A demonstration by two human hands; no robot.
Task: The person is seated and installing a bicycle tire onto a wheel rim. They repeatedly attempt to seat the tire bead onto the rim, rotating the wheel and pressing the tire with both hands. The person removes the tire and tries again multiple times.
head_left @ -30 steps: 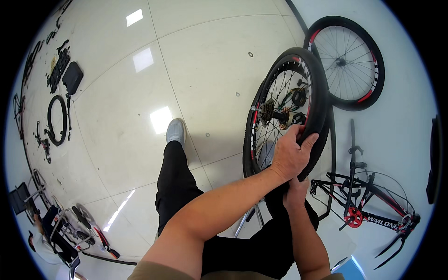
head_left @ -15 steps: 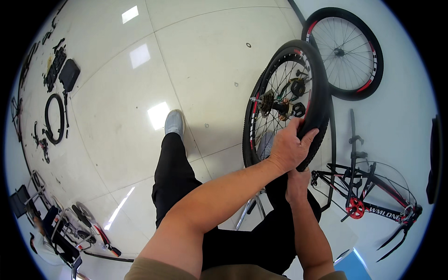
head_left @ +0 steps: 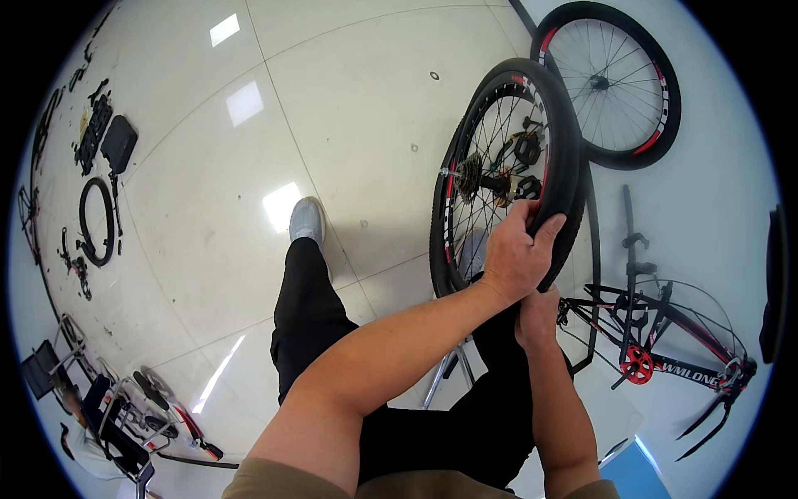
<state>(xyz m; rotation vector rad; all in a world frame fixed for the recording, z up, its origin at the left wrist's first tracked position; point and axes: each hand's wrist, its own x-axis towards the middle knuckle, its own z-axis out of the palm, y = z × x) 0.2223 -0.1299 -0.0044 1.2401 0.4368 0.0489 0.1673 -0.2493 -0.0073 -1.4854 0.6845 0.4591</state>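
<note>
A bicycle wheel [head_left: 467, 179] with a black tyre [head_left: 559, 125], a red, white and black rim and a rear cassette stands tilted before me, slightly right of centre. My left hand [head_left: 519, 254] is closed around the near right part of the tyre, its thumb on the tread and its fingers curled over the sidewall toward the rim. Just below it, my right hand [head_left: 539, 318] grips the tyre's lowest part; its fingers are mostly hidden behind the left hand and the tyre. Through the spokes, black pedal-like parts [head_left: 527, 150] show on the floor.
Another wheel [head_left: 600, 83] leans at the wall, far right. A black and red bicycle frame [head_left: 636, 333] stands at the right. Bike parts, including a black case [head_left: 120, 143] and a small tyre [head_left: 97, 220], lie far left. Several folding wheelchair-like items [head_left: 116, 416] stand lower left. Washers [head_left: 435, 76] dot the floor.
The view has shifted slightly, so the wheel and floor sit a little higher. Both hands keep their hold on the tyre; my right hand appears slightly closer to the left.
</note>
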